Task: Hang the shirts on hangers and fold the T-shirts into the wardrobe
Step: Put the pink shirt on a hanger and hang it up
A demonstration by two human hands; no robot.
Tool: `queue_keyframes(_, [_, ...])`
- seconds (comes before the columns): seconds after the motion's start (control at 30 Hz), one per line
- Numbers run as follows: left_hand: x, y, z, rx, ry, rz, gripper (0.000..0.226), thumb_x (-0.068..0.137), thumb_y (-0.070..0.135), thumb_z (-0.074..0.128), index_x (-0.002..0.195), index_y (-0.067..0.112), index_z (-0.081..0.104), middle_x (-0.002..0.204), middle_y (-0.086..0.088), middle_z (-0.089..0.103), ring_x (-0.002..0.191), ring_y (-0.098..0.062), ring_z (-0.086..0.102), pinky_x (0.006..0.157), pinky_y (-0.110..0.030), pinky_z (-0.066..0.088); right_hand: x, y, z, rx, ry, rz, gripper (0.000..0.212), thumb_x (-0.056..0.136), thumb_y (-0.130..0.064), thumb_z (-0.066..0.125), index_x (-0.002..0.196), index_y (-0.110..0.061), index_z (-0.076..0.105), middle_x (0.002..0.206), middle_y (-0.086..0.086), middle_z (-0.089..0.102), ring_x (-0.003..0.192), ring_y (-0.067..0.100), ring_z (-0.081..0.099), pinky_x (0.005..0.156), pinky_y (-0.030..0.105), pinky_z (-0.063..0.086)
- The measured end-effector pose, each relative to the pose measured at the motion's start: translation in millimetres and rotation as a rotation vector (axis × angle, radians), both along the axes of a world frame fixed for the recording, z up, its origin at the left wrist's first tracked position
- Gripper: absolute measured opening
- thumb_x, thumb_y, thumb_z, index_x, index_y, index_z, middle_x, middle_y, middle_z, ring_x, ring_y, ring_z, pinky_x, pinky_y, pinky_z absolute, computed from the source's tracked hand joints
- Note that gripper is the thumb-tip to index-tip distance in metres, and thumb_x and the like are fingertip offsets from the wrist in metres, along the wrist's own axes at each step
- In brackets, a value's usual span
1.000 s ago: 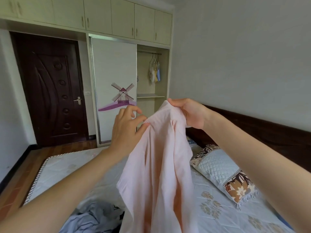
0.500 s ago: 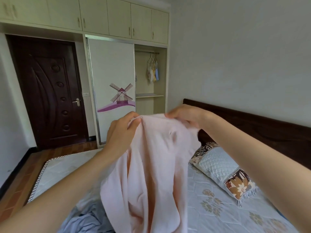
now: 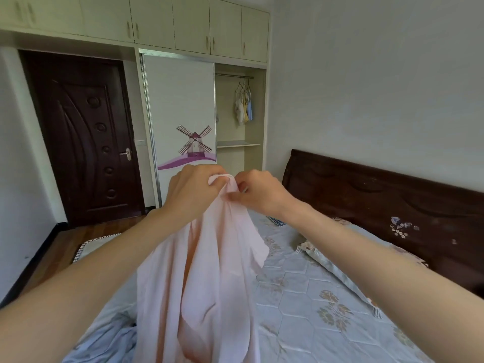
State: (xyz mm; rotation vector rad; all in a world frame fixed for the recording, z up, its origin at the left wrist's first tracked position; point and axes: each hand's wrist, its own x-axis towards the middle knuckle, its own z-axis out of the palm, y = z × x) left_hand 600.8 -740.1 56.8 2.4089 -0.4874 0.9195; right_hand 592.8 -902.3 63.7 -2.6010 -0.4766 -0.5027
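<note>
A pale pink shirt (image 3: 209, 279) hangs in the air over the bed, bunched at its top edge. My left hand (image 3: 191, 191) grips that top edge from the left. My right hand (image 3: 258, 191) pinches the same bunched fabric from the right, almost touching the left hand. The shirt's lower part drapes down out of the frame. At the back the wardrobe (image 3: 239, 119) stands open on its right half, with a rail carrying several hangers (image 3: 244, 87) and small garments. A grey-blue garment (image 3: 112, 341) lies crumpled on the bed at lower left.
The bed (image 3: 314, 297) has a patterned blue quilt, a pillow (image 3: 337, 268) and a dark wooden headboard (image 3: 379, 195) on the right. A dark door (image 3: 81, 137) is shut at the left. A wardrobe sliding panel (image 3: 180, 113) with a windmill picture covers its left half.
My two hands have come together, from holding the shirt's top edge spread apart to gripping it bunched at one spot. The shirt now hangs narrower and lower.
</note>
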Motion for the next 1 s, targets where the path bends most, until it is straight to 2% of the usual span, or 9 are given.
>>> queue_keyframes(0.1, [-4.7,8.0,1.4,0.013,0.013,-0.005,0.017,0.095,0.032,0.055,0.101,0.031,0.071,0.102,0.005,0.071,0.102,-0.023,0.059,0.074,-0.028,0.035,6.8,5.8,-3.9,0.038,0.046,0.033,0.023,0.088,-0.035,0.07,0.092,-0.013,0.067,0.09,0.003,0.07,0.089,0.024,0.064,0.081,0.036,0.052])
queue_keyframes(0.23, [-9.7,23.6,0.9,0.043,0.03,0.015,0.018,0.096,0.03,0.055,0.103,0.031,0.071,0.105,0.007,0.071,0.103,-0.021,0.059,0.077,-0.029,0.035,9.2,9.8,-7.9,0.137,0.283,0.16,0.019,0.083,-0.023,0.078,0.081,-0.012,0.063,0.07,-0.004,0.058,0.063,0.009,0.054,0.06,0.017,0.04])
queue_keyframes(0.33, [-10.9,35.9,-0.2,0.039,0.058,0.029,0.017,0.095,0.032,0.055,0.1,0.031,0.071,0.103,0.008,0.072,0.103,-0.021,0.059,0.081,-0.032,0.041,15.1,11.0,-20.8,0.109,0.374,0.154,0.017,0.09,-0.015,0.068,0.081,-0.002,0.066,0.072,0.002,0.057,0.077,0.024,0.061,0.071,0.029,0.045])
queue_keyframes(0.43, [-9.1,50.9,-1.7,0.017,0.13,-0.087,0.018,0.088,0.043,0.059,0.09,0.032,0.072,0.095,0.011,0.071,0.097,-0.018,0.062,0.087,-0.036,0.049,19.3,11.2,-26.8,0.029,0.245,0.012,0.025,0.098,-0.017,0.052,0.076,-0.006,0.057,0.082,0.008,0.054,0.084,0.026,0.052,0.068,0.029,0.033])
queue_keyframes(0.53, [-11.6,63.8,-3.0,0.118,0.383,-0.188,0.012,0.078,0.042,0.078,0.077,0.036,0.069,0.075,0.016,0.066,0.079,-0.008,0.06,0.071,-0.022,0.045,15.6,5.0,-20.3,0.124,0.091,-0.109,0.029,0.1,-0.018,0.044,0.071,-0.014,0.043,0.079,0.009,0.055,0.083,0.027,0.05,0.067,0.03,0.032])
queue_keyframes(0.67, [-13.5,75.5,-11.4,0.133,0.483,-0.179,0.023,0.073,0.029,0.085,0.09,0.02,0.074,0.079,0.006,0.071,0.069,-0.007,0.06,0.062,-0.02,0.043,10.3,-2.3,-8.5,0.008,-0.162,-0.211,0.019,0.104,-0.025,0.036,0.094,-0.011,0.045,0.101,0.021,0.065,0.093,0.04,0.059,0.067,0.037,0.036])
queue_keyframes(0.77, [-8.6,88.1,-18.3,0.093,0.443,-0.074,0.015,0.078,0.025,0.081,0.085,0.013,0.076,0.076,-0.006,0.071,0.065,-0.015,0.058,0.059,-0.024,0.042,3.4,-13.5,3.6,-0.07,-0.259,-0.285,0.027,0.104,-0.028,0.037,0.11,-0.008,0.054,0.108,0.019,0.065,0.098,0.041,0.059,0.069,0.037,0.033])
queue_keyframes(0.9, [-4.1,98.1,-30.2,0.115,0.253,0.06,0.017,0.086,0.015,0.063,0.07,0.013,0.068,0.065,-0.008,0.064,0.072,-0.032,0.062,0.059,-0.031,0.04,-0.8,-23.8,9.5,-0.124,-0.255,-0.348,0.028,0.101,-0.028,0.041,0.1,-0.008,0.059,0.104,0.017,0.065,0.095,0.04,0.059,0.068,0.036,0.034])
queue_keyframes(1.0, [-2.0,96.8,-34.4,0.053,0.097,0.083,0.008,0.09,0.022,0.066,0.09,0.014,0.07,0.076,-0.003,0.068,0.076,-0.031,0.063,0.069,-0.037,0.048,-1.2,-29.5,9.4,-0.098,-0.211,-0.398,0.029,0.099,-0.027,0.041,0.095,-0.006,0.061,0.096,0.015,0.063,0.087,0.037,0.057,0.068,0.035,0.036])
